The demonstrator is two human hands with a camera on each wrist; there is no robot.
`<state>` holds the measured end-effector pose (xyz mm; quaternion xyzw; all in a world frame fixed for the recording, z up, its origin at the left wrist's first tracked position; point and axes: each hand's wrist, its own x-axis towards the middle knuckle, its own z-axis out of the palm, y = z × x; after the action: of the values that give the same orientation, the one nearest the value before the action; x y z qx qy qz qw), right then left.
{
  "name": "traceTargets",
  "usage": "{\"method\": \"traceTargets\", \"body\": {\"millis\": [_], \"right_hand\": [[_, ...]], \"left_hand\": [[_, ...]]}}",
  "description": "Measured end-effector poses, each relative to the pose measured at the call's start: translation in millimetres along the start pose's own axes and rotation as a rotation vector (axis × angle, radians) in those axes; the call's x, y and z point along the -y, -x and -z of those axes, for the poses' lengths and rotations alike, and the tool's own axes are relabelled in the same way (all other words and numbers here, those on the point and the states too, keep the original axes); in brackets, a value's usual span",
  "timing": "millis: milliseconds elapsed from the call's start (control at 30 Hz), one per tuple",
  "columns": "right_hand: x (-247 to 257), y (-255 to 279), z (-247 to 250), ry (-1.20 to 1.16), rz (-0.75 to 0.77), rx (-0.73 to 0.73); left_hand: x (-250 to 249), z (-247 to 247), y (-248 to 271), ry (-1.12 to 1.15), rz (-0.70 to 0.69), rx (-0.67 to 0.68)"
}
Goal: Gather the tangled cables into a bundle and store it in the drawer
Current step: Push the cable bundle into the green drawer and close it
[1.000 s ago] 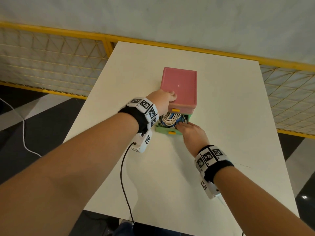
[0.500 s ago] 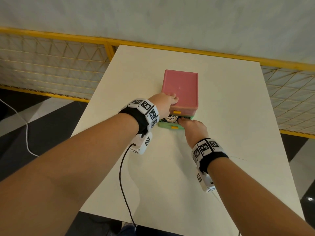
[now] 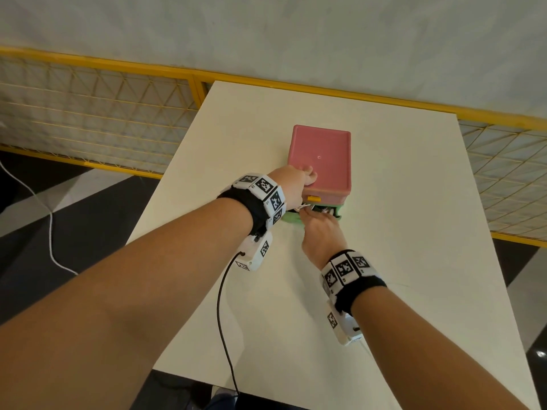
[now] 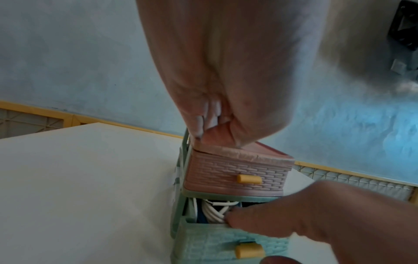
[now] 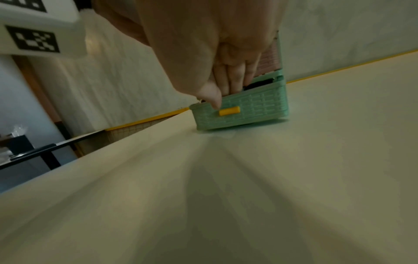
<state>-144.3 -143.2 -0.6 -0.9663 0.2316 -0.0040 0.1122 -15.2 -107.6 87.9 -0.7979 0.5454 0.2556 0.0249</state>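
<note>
A small drawer box with a pink top [image 3: 321,158] stands mid-table. Its green lower drawer [image 3: 291,217] is out by a narrow gap. White cables [image 4: 214,209], with some blue among them, lie bundled inside. My left hand [image 3: 296,184] holds the box at its near left top corner, thumb on the lid. My right hand [image 3: 321,229] grips the drawer front [image 5: 255,110]; its fingers hook over the top edge into the gap, and its thumb rests beside the yellow handle [image 5: 229,111]. Most of the cable bundle is hidden under the pink upper drawer [image 4: 237,175].
The white table [image 3: 384,291] is bare around the box. A yellow mesh railing [image 3: 118,66] runs behind and along both sides. A black cable [image 3: 220,306] hangs from my left wrist camera over the table's near edge. A white cord [image 3: 44,220] lies on the floor at left.
The green drawer has slid into the box, from about half out to a narrow gap, with my right hand moving along on its front. My left hand has stayed on the box.
</note>
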Motion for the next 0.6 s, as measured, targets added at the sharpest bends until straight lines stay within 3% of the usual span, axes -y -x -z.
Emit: {"method": "traceTargets", "body": {"millis": [233, 367, 433, 500, 567, 600], "right_hand": [[12, -6, 8, 0.08, -0.118, 0.161], [4, 4, 3, -0.083, -0.107, 0.198], [-4, 7, 2, -0.26, -0.082, 0.052], [-12, 13, 4, -0.414, -0.114, -0.202], [-22, 17, 3, -0.533, -0.221, -0.409], [-29, 17, 2, -0.581, -0.305, -0.441]], "left_hand": [[1, 0, -2, -0.031, -0.011, -0.002], [0, 0, 2, 0.003, 0.005, 0.005], [0, 2, 2, 0.023, 0.01, 0.009], [0, 3, 2, 0.033, 0.008, 0.016], [2, 4, 1, 0.055, 0.005, 0.013], [2, 4, 1, 0.066, 0.002, 0.012]]}}
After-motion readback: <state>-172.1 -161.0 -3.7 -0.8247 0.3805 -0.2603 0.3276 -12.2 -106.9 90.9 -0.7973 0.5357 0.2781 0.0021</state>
